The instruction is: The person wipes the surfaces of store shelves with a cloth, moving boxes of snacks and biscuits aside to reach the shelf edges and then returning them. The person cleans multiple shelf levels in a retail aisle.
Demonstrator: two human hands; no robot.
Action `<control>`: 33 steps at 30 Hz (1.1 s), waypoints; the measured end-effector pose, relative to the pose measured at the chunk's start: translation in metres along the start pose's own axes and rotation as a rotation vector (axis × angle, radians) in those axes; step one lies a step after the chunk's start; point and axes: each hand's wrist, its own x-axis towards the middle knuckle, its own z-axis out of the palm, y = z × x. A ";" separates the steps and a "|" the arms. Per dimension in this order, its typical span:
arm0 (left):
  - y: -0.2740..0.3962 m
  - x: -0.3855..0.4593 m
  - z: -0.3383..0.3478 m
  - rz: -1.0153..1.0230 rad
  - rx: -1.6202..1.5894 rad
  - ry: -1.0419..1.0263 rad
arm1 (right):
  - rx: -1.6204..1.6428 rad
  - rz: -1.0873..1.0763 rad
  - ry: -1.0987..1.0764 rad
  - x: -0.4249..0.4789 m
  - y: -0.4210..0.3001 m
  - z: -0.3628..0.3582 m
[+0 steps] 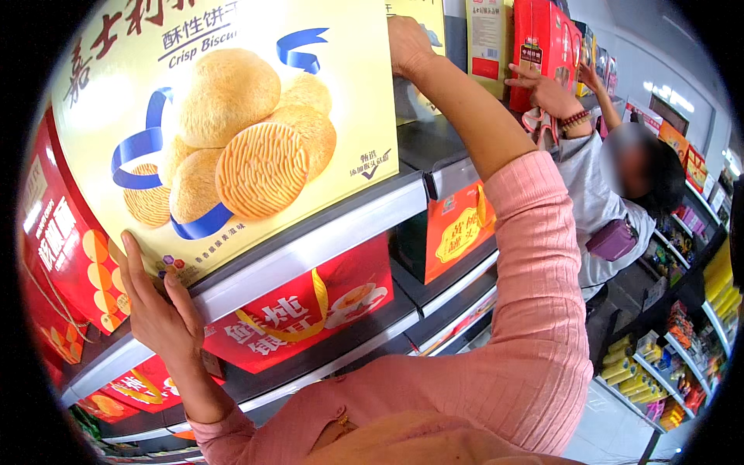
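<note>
A large pale-yellow biscuit box (232,139) stands on the top shelf, its front printed with round biscuits and a blue ribbon. My left hand (163,308) touches the box's lower left corner with its fingertips; part of its grip is hidden by the box edge. My right arm, in a pink ribbed sleeve, reaches to the far right side of the box. There my right hand (404,43) is bent at the wrist, its fingers out of sight behind the box.
Red gift boxes (75,232) stand at the left, others (325,308) on the shelf below. The shelf's metal edge (325,238) runs under the biscuit box. At the right, a person in a grey top (598,203) reaches toward a red box (540,52). More stocked shelves (668,372) stand beyond.
</note>
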 end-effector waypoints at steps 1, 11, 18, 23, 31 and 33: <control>0.002 0.000 -0.003 -0.034 0.019 -0.033 | 0.003 -0.023 -0.009 -0.005 -0.003 -0.002; 0.003 0.000 -0.003 0.050 -0.015 0.042 | 0.232 0.112 -0.066 -0.030 -0.014 -0.034; 0.006 0.002 0.000 0.070 -0.035 0.065 | 0.137 0.062 0.209 -0.039 0.021 0.003; 0.003 0.002 0.000 0.073 -0.038 0.076 | 0.016 0.285 0.080 -0.045 0.058 0.027; -0.001 -0.002 -0.004 -0.043 -0.028 -0.043 | 0.033 0.404 -0.055 -0.050 0.081 0.027; -0.001 -0.001 -0.001 0.021 -0.034 0.022 | 0.027 0.436 -0.053 -0.050 0.075 0.018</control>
